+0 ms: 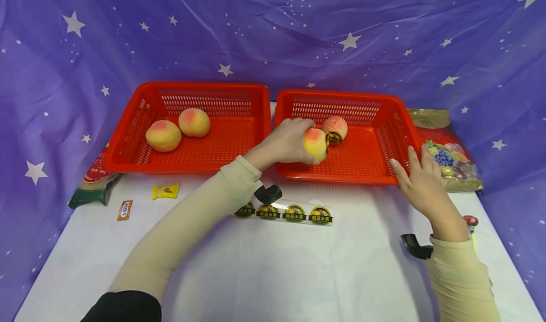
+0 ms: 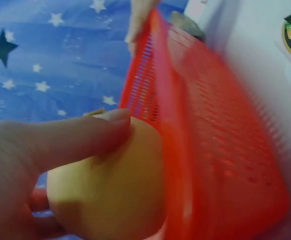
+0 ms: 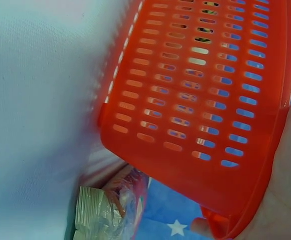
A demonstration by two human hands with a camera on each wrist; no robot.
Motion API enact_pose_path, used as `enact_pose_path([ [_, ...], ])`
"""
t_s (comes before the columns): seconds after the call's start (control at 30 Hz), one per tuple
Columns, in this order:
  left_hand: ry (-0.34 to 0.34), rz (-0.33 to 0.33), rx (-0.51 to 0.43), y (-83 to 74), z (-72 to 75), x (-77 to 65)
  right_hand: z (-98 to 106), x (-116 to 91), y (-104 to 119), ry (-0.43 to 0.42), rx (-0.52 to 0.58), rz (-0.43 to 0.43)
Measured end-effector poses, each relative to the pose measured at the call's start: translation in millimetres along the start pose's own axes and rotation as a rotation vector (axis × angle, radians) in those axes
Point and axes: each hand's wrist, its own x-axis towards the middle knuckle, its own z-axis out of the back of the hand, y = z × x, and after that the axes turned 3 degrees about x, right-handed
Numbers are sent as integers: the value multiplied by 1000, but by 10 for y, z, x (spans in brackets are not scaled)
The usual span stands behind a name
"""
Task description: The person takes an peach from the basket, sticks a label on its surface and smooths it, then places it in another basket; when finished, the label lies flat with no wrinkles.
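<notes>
My left hand (image 1: 294,142) holds a yellow-and-pink peach (image 1: 314,144) above the near left part of the right red basket (image 1: 341,179). A dark round sticker shows on that peach's right side. In the left wrist view the thumb (image 2: 85,137) lies across the peach, beside the basket rim. Another peach (image 1: 334,125), pinker and with a dark sticker, lies inside this basket. At the basket's near right corner, my right hand (image 1: 426,187) grips the rim, its thumb on the inner side. Two peaches (image 1: 164,136) without visible stickers lie in the left red basket (image 1: 187,168).
A strip of round fruit stickers (image 1: 294,213) lies in front of the baskets. Yellow (image 1: 165,191) and orange (image 1: 125,210) wrapped sweets sit at left. Printed bags stand beside the left (image 1: 95,179) and right (image 1: 452,156) baskets. A purple starry cloth (image 1: 273,32) hangs behind.
</notes>
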Motion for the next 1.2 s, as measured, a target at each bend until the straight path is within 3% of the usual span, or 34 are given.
enact_pose_path([
  [0.2, 121, 68, 71, 23, -163, 116, -14, 2, -11, -21, 6, 12],
  [0.37, 260, 77, 175, 1, -218, 185, -15, 14, -4, -22, 6, 13],
  [0.47, 300, 74, 230, -17, -236, 211, -16, 15, 1, -23, 9, 13],
  [0.83, 295, 83, 320, -19, -337, 241, -27, 6, -6, -44, 31, 7],
  [1.2, 331, 64, 318, -59, -300, 184, -49, 9, -31, -74, 41, 7],
])
